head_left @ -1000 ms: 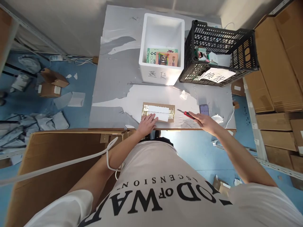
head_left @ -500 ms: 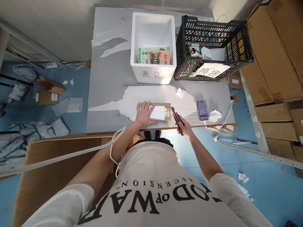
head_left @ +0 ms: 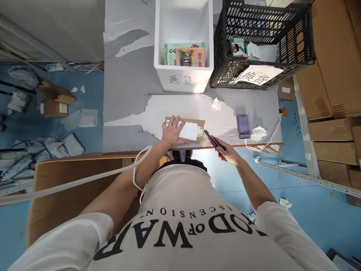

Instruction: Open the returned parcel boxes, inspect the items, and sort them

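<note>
A flat brown cardboard box (head_left: 200, 124) with a white label and shiny tape lies near the table's front edge. My left hand (head_left: 171, 132) rests on its left part, fingers spread over the top, thumb toward the near side. In my right hand (head_left: 228, 151) is a black and red utility knife (head_left: 213, 142), gripped by its handle. The knife's tip points up and left at the box's right end; whether it touches the cardboard I cannot tell.
Behind the box stand a white foam box (head_left: 180, 79) with colourful packs inside and a black crate (head_left: 254, 66). To the right lie a phone (head_left: 243, 126) on a cable and crumpled paper (head_left: 258, 133). A white cable (head_left: 113, 174) crosses above my left forearm.
The camera view has shifted. My left hand stays on the box, which now sits slightly tilted. The knife tip remains by its right end, with the handle angled more to the right.
</note>
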The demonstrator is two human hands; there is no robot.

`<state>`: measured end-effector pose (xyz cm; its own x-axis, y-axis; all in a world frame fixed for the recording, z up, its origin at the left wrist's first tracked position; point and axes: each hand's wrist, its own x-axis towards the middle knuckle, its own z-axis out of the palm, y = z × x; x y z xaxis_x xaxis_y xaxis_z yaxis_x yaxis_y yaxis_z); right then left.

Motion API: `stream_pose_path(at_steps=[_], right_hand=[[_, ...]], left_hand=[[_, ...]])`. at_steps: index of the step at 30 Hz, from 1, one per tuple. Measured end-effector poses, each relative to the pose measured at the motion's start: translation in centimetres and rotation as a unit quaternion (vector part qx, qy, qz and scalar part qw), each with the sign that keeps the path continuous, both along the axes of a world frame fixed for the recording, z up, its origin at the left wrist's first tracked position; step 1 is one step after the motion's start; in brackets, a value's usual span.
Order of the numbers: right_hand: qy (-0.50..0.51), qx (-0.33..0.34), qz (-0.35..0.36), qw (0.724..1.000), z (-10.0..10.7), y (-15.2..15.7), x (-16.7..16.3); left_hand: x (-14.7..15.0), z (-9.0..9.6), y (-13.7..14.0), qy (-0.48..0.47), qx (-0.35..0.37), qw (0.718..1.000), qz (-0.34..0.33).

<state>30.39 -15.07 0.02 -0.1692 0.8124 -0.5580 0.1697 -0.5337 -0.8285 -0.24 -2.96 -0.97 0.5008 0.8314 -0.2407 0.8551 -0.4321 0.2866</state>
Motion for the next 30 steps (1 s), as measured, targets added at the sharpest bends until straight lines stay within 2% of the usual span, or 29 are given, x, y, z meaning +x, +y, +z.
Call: stream_pose_path(at_steps=[5,8,10,12,14,16,18,19,21,23,25,27,30], right_hand=[[0.013,-0.032,0.026,0.999,-0.6,-2.7,-0.7],[0.017,-0.030,0.001,0.999,-0.7,-4.0,-0.7],[0.010,-0.015,-0.047,0.999,-0.7,-4.4,-0.1],[0.008,0.005,-0.128,0.992,-0.7,-4.6,0.6],[0.026,0.024,-0.229,0.973,-1.1,-4.3,0.8],[0.066,0.034,-0.313,0.947,-1.9,-3.6,-0.2],[0.118,0.028,-0.358,0.926,-3.0,-2.8,-2.3],[0.142,0.020,-0.367,0.919,-3.5,-2.4,-3.6],[0.179,0.001,-0.372,0.911,-4.5,-1.7,-6.2],[0.201,-0.008,-0.369,0.907,-5.2,-0.9,-8.1],[0.209,0.000,-0.366,0.907,-5.6,0.5,-8.9],[0.203,0.021,-0.370,0.906,-5.5,2.7,-8.6],[0.183,0.049,-0.371,0.909,-4.7,7.9,-7.2]], left_hand=[[0.0,0.0,0.0,0.004,-0.002,1.000,0.003],[0.1,-0.2,0.1,-0.005,-0.004,1.000,0.002],[0.1,-0.2,0.2,-0.017,-0.009,1.000,0.005],[0.0,-0.1,0.3,-0.045,-0.020,0.999,0.008],[-0.5,-0.1,0.6,-0.095,-0.032,0.995,0.028],[-1.5,-0.3,1.4,-0.166,-0.026,0.982,0.091],[-2.8,-0.8,2.5,-0.247,-0.028,0.951,0.184],[-3.4,-1.1,3.1,-0.286,-0.051,0.929,0.230],[-4.6,-1.6,4.2,-0.356,-0.154,0.870,0.304],[-5.5,-1.9,4.8,-0.406,-0.270,0.802,0.345],[-6.1,-2.0,4.6,-0.442,-0.319,0.755,0.363],[-6.6,-2.1,3.7,-0.477,-0.315,0.734,0.365],[-6.7,-2.3,1.2,-0.518,-0.288,0.720,0.361]])
